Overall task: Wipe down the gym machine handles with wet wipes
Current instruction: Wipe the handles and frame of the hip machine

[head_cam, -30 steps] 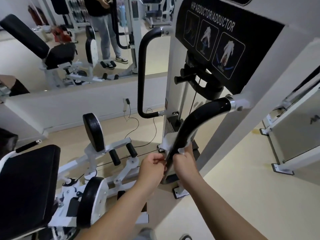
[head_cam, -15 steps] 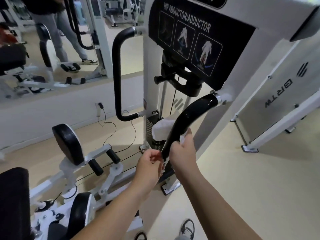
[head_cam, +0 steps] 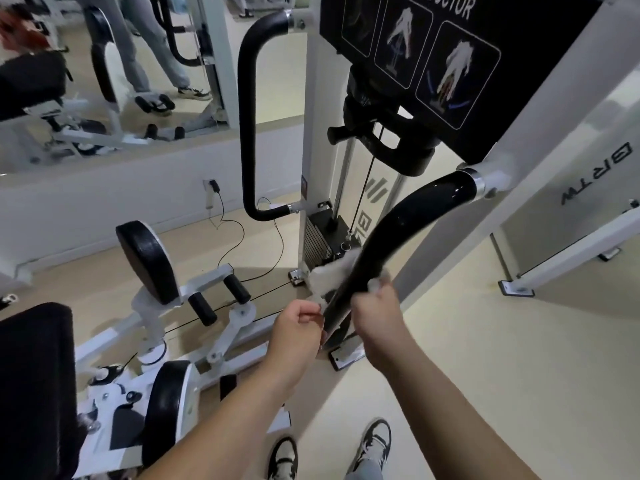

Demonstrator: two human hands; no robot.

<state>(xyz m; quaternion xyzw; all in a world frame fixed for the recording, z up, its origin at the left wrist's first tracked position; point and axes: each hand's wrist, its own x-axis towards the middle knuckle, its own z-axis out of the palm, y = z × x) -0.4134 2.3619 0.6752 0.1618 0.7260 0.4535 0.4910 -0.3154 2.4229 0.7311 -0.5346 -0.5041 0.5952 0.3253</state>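
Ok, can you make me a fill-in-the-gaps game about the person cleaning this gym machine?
1. The wet wipe is looped round a shiny handle coloured ____.
2. The left hand and right hand both pinch the ____.
3. The person's shoes stand on the ____.
Missing words: black, wipe, floor.

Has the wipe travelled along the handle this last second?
No, not visibly: the wet wipe sits about as far below the chrome collar as before.
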